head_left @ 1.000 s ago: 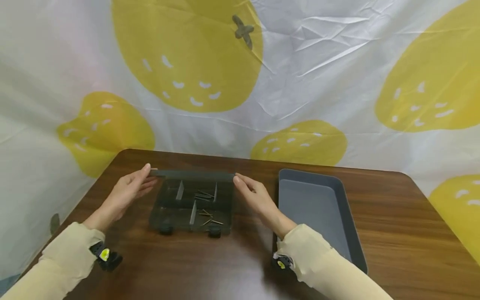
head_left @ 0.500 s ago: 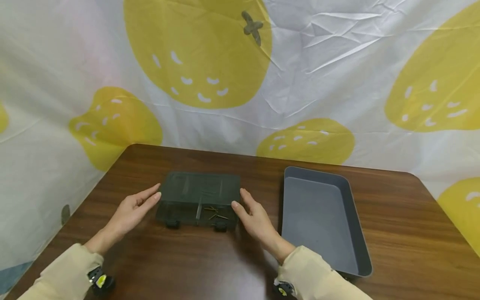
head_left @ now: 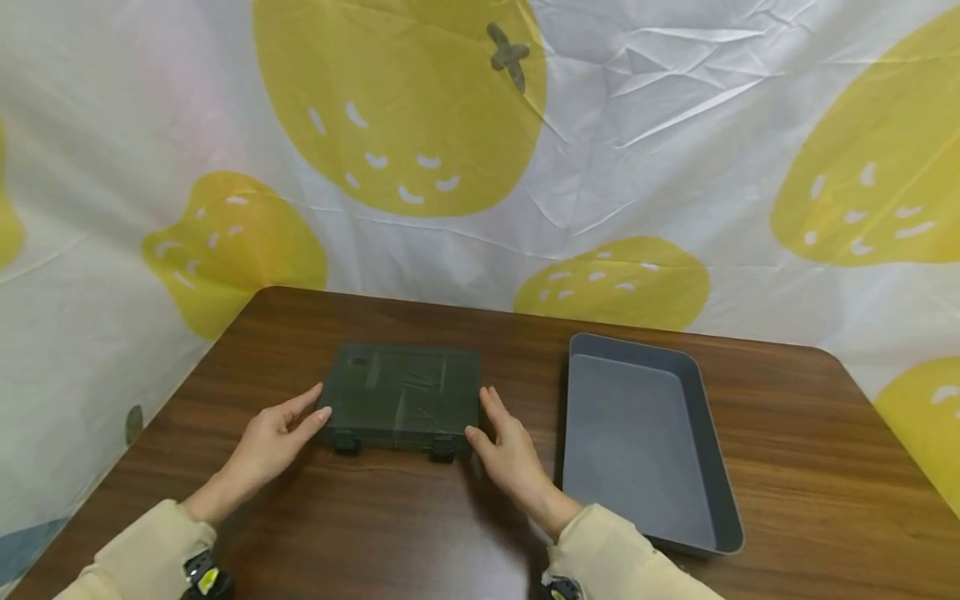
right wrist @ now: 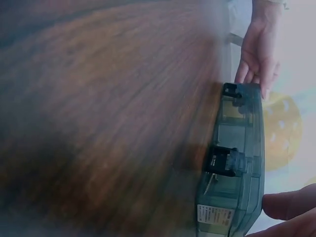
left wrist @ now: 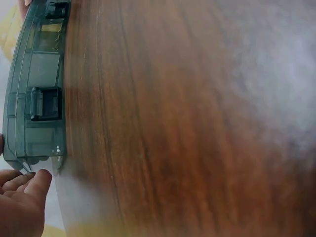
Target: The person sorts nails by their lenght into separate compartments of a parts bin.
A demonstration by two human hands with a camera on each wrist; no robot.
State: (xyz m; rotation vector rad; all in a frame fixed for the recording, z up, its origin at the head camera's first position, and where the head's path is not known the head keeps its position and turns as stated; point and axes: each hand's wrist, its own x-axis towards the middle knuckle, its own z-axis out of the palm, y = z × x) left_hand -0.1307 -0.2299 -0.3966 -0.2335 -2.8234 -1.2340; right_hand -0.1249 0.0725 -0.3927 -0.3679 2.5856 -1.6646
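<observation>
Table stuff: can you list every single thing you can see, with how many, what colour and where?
box: one, dark see-through green, lid down, on the table's left-middle part
latches: two, black, on the box's near edge
tray: one, grey, on the table to the right of the box, nothing in it
table: one, dark brown wood, under everything
cloth: one, white with big yellow fruit shapes, hanging behind the table
sleeves: two, pale cream, at the bottom edge of the head view
left hand: one, fingers straight, touching the box's near left corner
right hand: one, fingers straight, against the box's near right corner
</observation>
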